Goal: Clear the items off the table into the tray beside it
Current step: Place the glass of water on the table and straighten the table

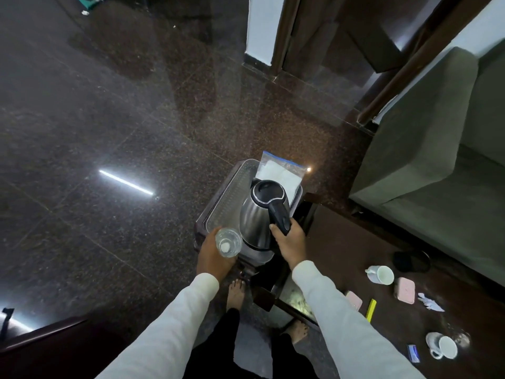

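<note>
— Right hand (290, 243)?
— Gripping the kettle (258, 214) by its black handle, over the tray (218, 212).
— Left hand (214, 254)?
— Holding a clear glass (228, 242) at the tray's near edge. A plastic bag (282, 173) leans at its far end.

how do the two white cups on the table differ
The far white cup lies apart from any saucer, with what looks like a spoon at its rim; the near white cup lies tipped against a white saucer. The far one sits beside a pink box, the near one beside a blue packet. Both are white, on their sides, and still on the dark table.
</note>
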